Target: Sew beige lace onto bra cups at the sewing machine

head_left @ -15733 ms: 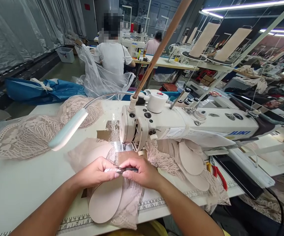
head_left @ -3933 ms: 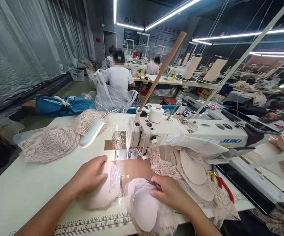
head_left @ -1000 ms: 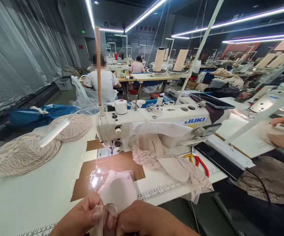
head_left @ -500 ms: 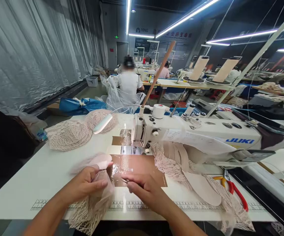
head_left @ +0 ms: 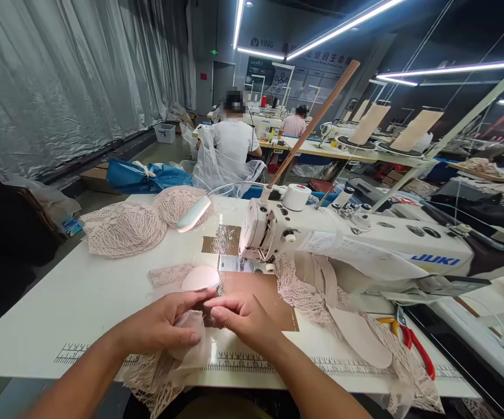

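Left hand (head_left: pixel 164 323) pinches a lace piece (head_left: pixel 186 349) at the near edge of the worktop (head_left: pixel 60 314), with part of it hanging over. Right hand (head_left: pixel 238 317), fingers pressed together, nips the same top edge, fingertips touching the left's. A cup (head_left: pixel 199 279) lies just beyond them on the brown patch, short of the machine (head_left: pixel 322 238). Nothing sits under the needle, so this piece looks unstitched as yet (my reading only). A lace pile (head_left: pixel 123 228) sits far left, and more pieces lie under the machine arm. Half a second ago the hands were apart and the right held a thin metal tool. Now they have met, and the tool is out of sight.
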